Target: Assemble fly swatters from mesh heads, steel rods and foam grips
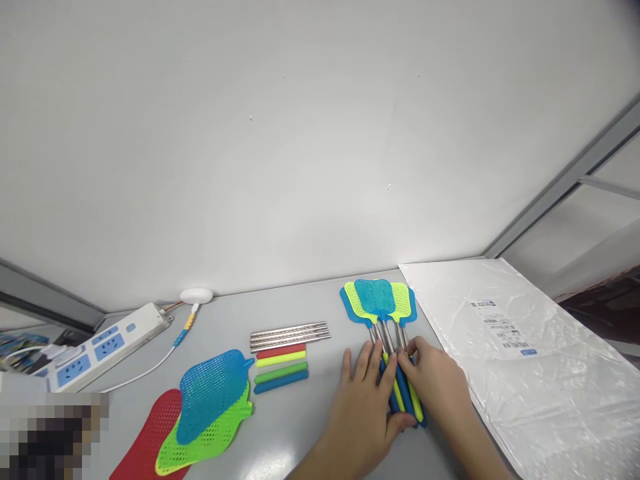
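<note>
Several fly swatters [376,298] lie fanned together on the table, with blue and yellow-green mesh heads, metal rods and blue and yellow handles. My left hand [361,407] rests over the left side of their handles, its fingers spread and its thumb across the lower part. On the right, my right hand [434,377] curls its fingers round a swatter where rod meets handle. Parts of the handles are hidden under both hands. To the left lie several loose metal rods [290,337], above red, yellow, green [281,373] and blue handle grips [281,381].
Loose mesh heads in blue [213,397], green [210,443] and red [150,433] overlap at the front left. Behind them are a power strip [110,343], a white cable [150,370] and a small white device [196,295]. A labelled white plastic package [465,287] covers the right side.
</note>
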A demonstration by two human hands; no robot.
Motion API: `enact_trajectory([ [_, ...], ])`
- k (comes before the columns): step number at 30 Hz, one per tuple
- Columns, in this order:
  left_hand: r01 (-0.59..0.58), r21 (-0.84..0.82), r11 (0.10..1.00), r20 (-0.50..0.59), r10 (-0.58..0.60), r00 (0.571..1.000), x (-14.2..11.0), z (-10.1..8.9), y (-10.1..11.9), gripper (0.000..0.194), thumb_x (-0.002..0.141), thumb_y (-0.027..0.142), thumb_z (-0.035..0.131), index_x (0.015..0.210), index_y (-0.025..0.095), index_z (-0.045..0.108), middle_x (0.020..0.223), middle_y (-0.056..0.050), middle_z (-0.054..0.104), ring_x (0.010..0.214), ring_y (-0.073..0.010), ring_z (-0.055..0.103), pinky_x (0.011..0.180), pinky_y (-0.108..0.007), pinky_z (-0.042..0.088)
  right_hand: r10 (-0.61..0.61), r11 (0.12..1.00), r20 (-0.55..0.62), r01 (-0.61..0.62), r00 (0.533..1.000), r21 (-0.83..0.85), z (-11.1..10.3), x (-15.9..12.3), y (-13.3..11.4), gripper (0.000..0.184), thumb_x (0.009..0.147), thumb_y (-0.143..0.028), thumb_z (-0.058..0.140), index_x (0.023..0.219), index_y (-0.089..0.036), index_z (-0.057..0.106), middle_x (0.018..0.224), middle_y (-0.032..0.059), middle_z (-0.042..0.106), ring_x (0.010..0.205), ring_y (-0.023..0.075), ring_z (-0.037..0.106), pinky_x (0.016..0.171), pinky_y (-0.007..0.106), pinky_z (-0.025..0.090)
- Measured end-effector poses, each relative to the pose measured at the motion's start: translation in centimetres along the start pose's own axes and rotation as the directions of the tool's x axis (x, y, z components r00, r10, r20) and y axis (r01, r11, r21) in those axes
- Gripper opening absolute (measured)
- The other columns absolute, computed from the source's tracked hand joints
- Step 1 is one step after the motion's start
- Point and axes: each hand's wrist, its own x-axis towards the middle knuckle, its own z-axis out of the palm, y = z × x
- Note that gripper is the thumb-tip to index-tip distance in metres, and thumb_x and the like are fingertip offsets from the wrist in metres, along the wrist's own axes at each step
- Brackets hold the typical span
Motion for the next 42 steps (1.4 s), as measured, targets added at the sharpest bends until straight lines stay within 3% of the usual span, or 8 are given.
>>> enact_trajectory([
  [8,0.011,0.015,1.000,0.007,-0.011,1.000,-0.1,-0.1,0.1,0.072,0.095,0.058,0.033,0.154,0.028,0.004,0.161,-0.007,0.011,0.146,-0.0323,0.013,0.113,-0.061,0.017,-0.010,0.999,-0.020,0.009,1.000,-0.032,0.8,-0.1,0.3,0.023,0.091,-0.043,0.038,0.082,-0.024,0.048,0.072,0.0039,0.067,0.068,0.0240,0.064,0.055,0.030,0.031],
  [18,-0.029,0.092,0.995,-0.045,0.034,0.998,-0.9,-0.1,0.1,0.070,0.095,0.058,0.033,0.154,0.024,0.014,0.160,-0.009,0.019,0.145,-0.0303,0.017,0.113,-0.055,0.022,-0.003,1.000,-0.021,0.002,1.000,-0.013,1.0,0.0,0.5,0.027,0.092,-0.047,0.034,0.079,-0.026,0.044,0.071,0.0035,0.066,0.069,0.0254,0.064,0.055,0.030,0.032],
  [23,-0.042,0.179,0.983,-0.079,0.057,0.995,-3.3,-2.2,-0.8,0.067,0.094,0.061,0.032,0.150,0.024,0.027,0.159,-0.007,0.022,0.144,-0.0293,0.020,0.113,-0.054,0.023,-0.004,1.000,-0.039,0.004,0.999,-0.008,0.2,-0.6,0.5,0.035,0.092,-0.058,0.031,0.082,-0.027,0.044,0.067,0.0031,0.066,0.066,0.0279,0.064,0.052,0.030,0.032],
  [27,0.117,0.282,0.952,-0.160,-0.074,0.984,-6.9,-4.4,-2.5,0.058,0.095,0.058,0.035,0.144,0.027,0.039,0.156,-0.004,0.031,0.139,-0.0287,0.030,0.111,-0.053,0.026,-0.157,0.988,-0.069,0.156,0.985,-0.008,-0.4,-1.2,-1.5,0.035,0.093,-0.057,0.032,0.080,-0.027,0.043,0.063,0.0011,0.063,0.060,0.0250,0.062,0.051,0.029,0.032],
  [29,0.237,0.325,0.916,-0.230,-0.167,0.959,-8.9,-5.0,-3.5,0.056,0.095,0.055,0.037,0.144,0.027,0.040,0.153,-0.004,0.036,0.136,-0.0288,0.035,0.110,-0.054,0.025,-0.298,0.955,-0.050,0.298,0.953,-0.008,-0.7,-1.3,-3.6,0.033,0.094,-0.053,0.032,0.078,-0.027,0.045,0.064,0.0006,0.062,0.059,0.0227,0.061,0.051,0.029,0.031],
  [32,0.363,0.377,0.852,-0.324,-0.246,0.914,-11.5,-5.0,-4.5,0.055,0.095,0.053,0.039,0.143,0.026,0.041,0.151,-0.005,0.040,0.134,-0.0297,0.036,0.110,-0.055,0.022,-0.494,0.869,0.011,0.494,0.870,-0.028,-1.1,-0.9,-7.8,0.028,0.096,-0.043,0.033,0.081,-0.026,0.050,0.070,0.0013,0.065,0.063,0.0209,0.061,0.052,0.028,0.030],
  [37,0.387,0.410,0.826,-0.407,-0.214,0.888,-13.4,-4.2,-4.3,0.049,0.095,0.051,0.042,0.135,0.024,0.051,0.142,-0.005,0.051,0.130,-0.0299,0.039,0.111,-0.057,0.017,-0.687,0.713,0.107,0.695,0.719,-0.092,-0.9,1.6,-14.0,0.024,0.095,-0.030,0.038,0.086,-0.022,0.059,0.085,0.0056,0.068,0.071,0.0197,0.062,0.055,0.028,0.030],
  [42,0.406,0.315,0.858,-0.461,-0.236,0.855,-13.8,-3.8,-3.9,0.036,0.096,0.035,0.044,0.129,0.027,0.055,0.128,-0.002,0.061,0.117,-0.0241,0.050,0.111,-0.053,0.018,-0.751,0.634,0.190,0.771,0.633,-0.061,0.9,4.5,-16.4,0.020,0.091,-0.027,0.048,0.087,-0.022,0.066,0.091,0.0056,0.067,0.078,0.0187,0.062,0.062,0.027,0.035],
])
